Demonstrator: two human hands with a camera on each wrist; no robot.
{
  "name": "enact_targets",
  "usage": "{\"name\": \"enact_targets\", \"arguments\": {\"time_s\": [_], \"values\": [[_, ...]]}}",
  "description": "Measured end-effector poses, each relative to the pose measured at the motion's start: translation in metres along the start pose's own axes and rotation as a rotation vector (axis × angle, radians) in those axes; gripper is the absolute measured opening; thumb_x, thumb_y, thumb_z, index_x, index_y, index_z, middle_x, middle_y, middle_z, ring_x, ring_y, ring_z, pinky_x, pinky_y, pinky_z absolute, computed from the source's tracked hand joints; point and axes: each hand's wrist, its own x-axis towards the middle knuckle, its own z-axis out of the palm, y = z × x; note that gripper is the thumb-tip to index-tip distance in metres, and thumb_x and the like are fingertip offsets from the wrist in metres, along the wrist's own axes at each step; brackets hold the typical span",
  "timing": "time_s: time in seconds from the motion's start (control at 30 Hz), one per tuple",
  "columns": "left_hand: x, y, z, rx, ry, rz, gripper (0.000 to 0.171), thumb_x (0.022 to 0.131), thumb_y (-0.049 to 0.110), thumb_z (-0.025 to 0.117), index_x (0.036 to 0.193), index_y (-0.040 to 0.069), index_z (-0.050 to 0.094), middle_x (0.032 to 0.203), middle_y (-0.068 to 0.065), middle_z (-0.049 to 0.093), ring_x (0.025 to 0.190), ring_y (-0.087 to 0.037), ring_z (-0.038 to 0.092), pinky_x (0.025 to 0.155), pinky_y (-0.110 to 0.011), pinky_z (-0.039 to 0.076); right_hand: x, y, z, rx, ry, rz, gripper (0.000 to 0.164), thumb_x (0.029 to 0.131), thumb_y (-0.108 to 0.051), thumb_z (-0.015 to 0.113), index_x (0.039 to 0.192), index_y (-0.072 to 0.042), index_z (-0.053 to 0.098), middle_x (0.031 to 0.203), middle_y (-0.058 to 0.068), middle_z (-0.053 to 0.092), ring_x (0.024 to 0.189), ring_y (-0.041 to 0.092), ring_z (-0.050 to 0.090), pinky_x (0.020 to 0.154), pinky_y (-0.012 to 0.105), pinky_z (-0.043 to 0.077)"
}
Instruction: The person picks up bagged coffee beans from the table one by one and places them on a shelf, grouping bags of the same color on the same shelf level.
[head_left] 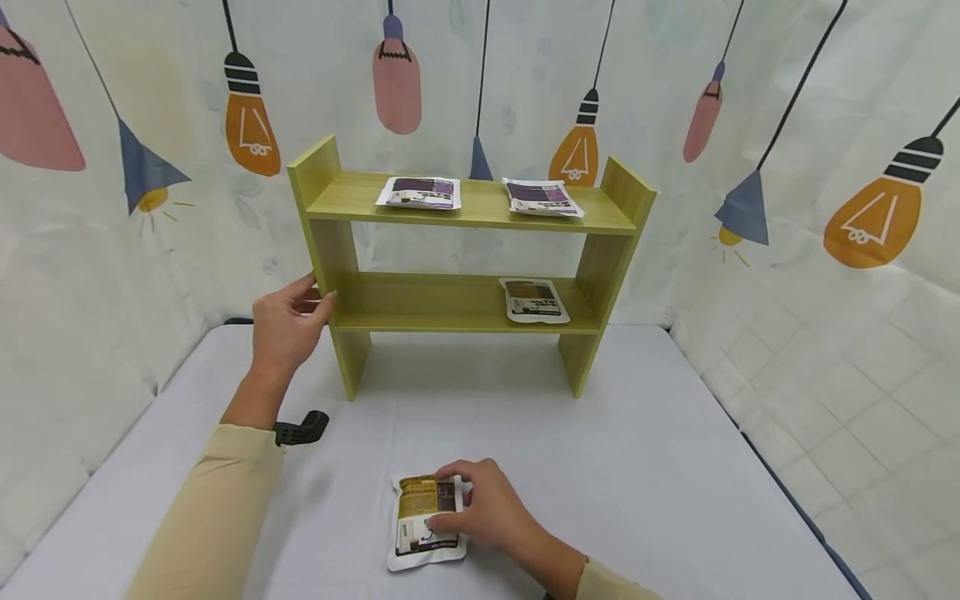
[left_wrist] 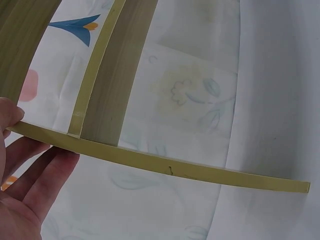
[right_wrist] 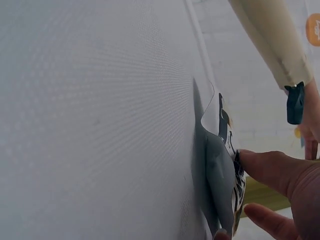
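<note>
My left hand [head_left: 288, 325] grips the left side panel of a two-tier wooden shelf [head_left: 465, 325]. In the left wrist view, the thumb lies on one side of the panel edge [left_wrist: 190, 171] and the fingers [left_wrist: 52, 180] on the other. Down at the front, my right hand [head_left: 491, 508] holds the right side of a flat pouch [head_left: 418, 533] with a gold, dark and white label. The right wrist view shows the thumb [right_wrist: 265, 167] against the face of the pouch [right_wrist: 222, 175], close over the white tabletop; part of the fingers is cut off.
Two purple-labelled pouches, a left one [head_left: 420, 193] and a right one [head_left: 542, 198], lie on the top board. A brown-labelled pouch [head_left: 534, 300] lies at the right of the lower board. Lamp-patterned sheeting [head_left: 810, 350] encloses the white table [head_left: 660, 467].
</note>
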Motion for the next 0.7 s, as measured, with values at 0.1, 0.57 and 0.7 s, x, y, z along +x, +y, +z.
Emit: {"name": "enact_targets", "arguments": {"time_s": [0.1, 0.57, 0.7], "values": [[0.0, -0.0001, 0.0001, -0.002, 0.0, -0.001, 0.046, 0.099, 0.027, 0.066, 0.144, 0.015, 0.061, 0.12, -0.023, 0.074, 0.097, -0.042, 0.074, 0.065, 0.002, 0.043, 0.0001, -0.0009, 0.0004, 0.001, 0.004, 0.005, 0.05, 0.07, -0.025, 0.095, 0.115, -0.021, 0.075, 0.101, 0.005, 0.052, 0.082, 0.017, 0.047, 0.062, 0.023, 0.039], [0.0003, -0.0008, -0.0001, -0.005, -0.005, -0.003, 0.047, 0.099, 0.027, 0.066, 0.144, 0.016, 0.06, 0.122, -0.023, 0.073, 0.097, -0.042, 0.074, 0.064, 0.002, 0.044, 0.0002, -0.006, 0.0005, -0.02, 0.002, -0.001, 0.048, 0.07, -0.022, 0.095, 0.113, -0.021, 0.075, 0.098, 0.005, 0.053, 0.081, 0.015, 0.046, 0.062, 0.022, 0.04], [0.0005, -0.0017, -0.0005, -0.008, -0.011, -0.007, 0.047, 0.099, 0.028, 0.066, 0.145, 0.016, 0.059, 0.122, -0.024, 0.072, 0.098, -0.044, 0.073, 0.065, 0.001, 0.045, 0.0012, -0.0079, 0.0013, -0.033, 0.005, -0.002, 0.046, 0.069, -0.021, 0.095, 0.111, -0.022, 0.075, 0.097, 0.003, 0.055, 0.081, 0.014, 0.047, 0.064, 0.023, 0.041]]}}
